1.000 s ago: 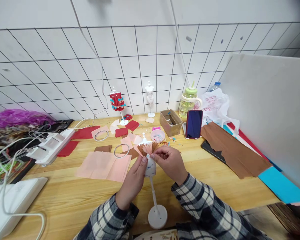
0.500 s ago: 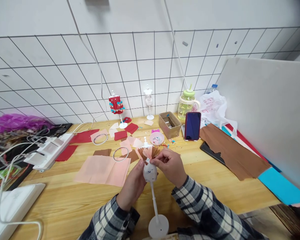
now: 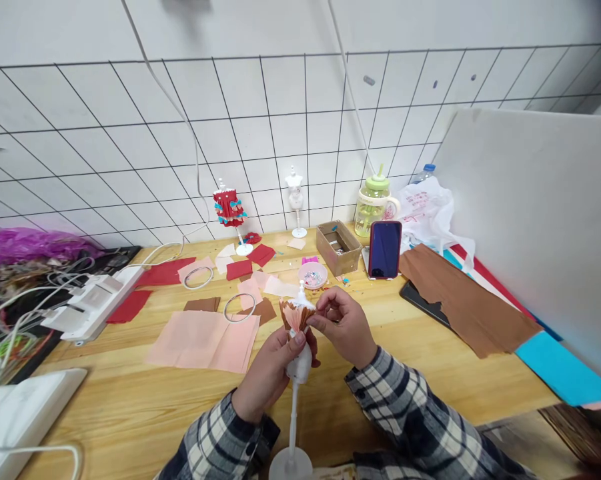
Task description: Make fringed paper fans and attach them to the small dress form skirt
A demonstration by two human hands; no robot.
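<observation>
A small white dress-form stand (image 3: 299, 371) tilts in front of me, its round base (image 3: 291, 465) near the table's front edge. Pleated brown and pink crepe paper (image 3: 294, 316) wraps its upper part, fanning out below the white shoulders. My left hand (image 3: 273, 363) is closed round the form's waist, the thumb pressing the gathered paper. At the paper's right edge my right hand (image 3: 343, 325) has thumb and forefinger pinched together. Whether a bit of paper or something finer sits in that pinch is too small to tell.
Pink paper (image 3: 205, 340), silver rings (image 3: 240, 308) and red scraps lie to the left. Behind stand a red-dressed form (image 3: 229, 208), a bare form (image 3: 295, 193), a bead dish (image 3: 313, 275), a cardboard box (image 3: 338, 248) and a phone (image 3: 385, 249). Brown paper (image 3: 470, 300) lies right.
The dress form has tilted, its base shifting left and its top to the right. My left thumb has moved onto the gathered paper, and my right hand has shifted slightly off the form's front.
</observation>
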